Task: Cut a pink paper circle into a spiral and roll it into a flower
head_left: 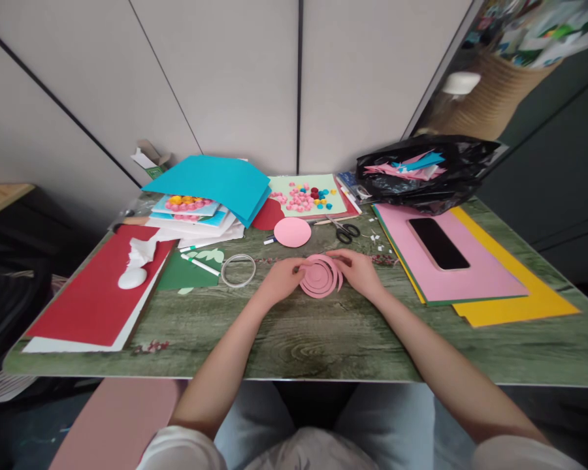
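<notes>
A pink paper spiral [320, 277] lies on the green wood-grain table [298, 339], held from both sides. My left hand [284, 278] pinches its left edge with curled fingers. My right hand [357, 271] grips its right edge, fingers closed over the coils. Just behind the spiral lies a flat pink paper disc [293, 232]. A pair of black-handled scissors [343, 229] rests to the right of that disc.
Left: red paper [93, 294] with crumpled white tissue [136, 261], a tape ring [238, 269], white markers [200, 264], blue sheets [215, 183]. Back: a card with small paper rolls [306, 194], a black bag of scraps [431, 173]. Right: a phone [438, 243] on pink and yellow sheets [519, 300].
</notes>
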Demonstrator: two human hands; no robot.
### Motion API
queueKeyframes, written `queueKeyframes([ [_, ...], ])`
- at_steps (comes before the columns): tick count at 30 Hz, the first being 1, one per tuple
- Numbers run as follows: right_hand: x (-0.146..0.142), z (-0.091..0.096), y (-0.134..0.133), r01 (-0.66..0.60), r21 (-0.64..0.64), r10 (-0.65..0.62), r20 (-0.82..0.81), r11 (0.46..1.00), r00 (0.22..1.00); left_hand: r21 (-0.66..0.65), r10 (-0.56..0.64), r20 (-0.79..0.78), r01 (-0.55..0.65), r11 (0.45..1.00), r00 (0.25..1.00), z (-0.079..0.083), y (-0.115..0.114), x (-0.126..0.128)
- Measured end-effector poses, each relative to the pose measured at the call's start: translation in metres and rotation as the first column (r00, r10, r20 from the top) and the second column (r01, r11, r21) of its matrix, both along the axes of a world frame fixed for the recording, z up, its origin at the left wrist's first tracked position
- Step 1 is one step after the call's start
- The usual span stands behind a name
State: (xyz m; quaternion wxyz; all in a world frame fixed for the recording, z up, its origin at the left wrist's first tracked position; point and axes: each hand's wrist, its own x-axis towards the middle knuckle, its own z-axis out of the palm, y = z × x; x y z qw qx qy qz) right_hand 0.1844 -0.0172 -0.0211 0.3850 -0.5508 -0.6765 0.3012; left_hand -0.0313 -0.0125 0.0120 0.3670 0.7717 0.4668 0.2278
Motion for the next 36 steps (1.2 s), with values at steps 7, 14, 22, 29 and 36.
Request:
queueKeyframes([
  [7, -0.003, 0.001, 0.001, -0.042, 0.067, 0.04, 0.035, 0.997, 0.999, 0.048, -0.008, -0.113, 0.014, 0.999, 0.994, -0.002, -0.002, 0.002],
  [14, -0.003, -0.003, 0.002, -0.133, 0.077, 0.129, 0.059, 0.988, 0.99, -0.11, -0.031, -0.143, 0.015, 0.994, 0.989, 0.002, -0.005, 0.001],
  [22, -0.002, -0.007, 0.003, -0.142, 0.097, 0.133, 0.094, 0.985, 0.987, -0.182, -0.053, -0.174, 0.02, 0.983, 0.983, 0.004, -0.007, -0.002],
  [29, -0.001, -0.006, 0.003, -0.126, 0.129, 0.104, 0.166, 0.984, 0.981, -0.229, -0.054, -0.154, 0.018, 0.973, 0.987, 0.004, -0.006, -0.002],
  [36, 0.004, -0.012, 0.006, -0.044, 0.155, -0.01, 0.33, 0.987, 0.944, 0.099, 0.124, -0.365, -0.094, 0.991, 0.923, 0.005, -0.003, 0.001],
])
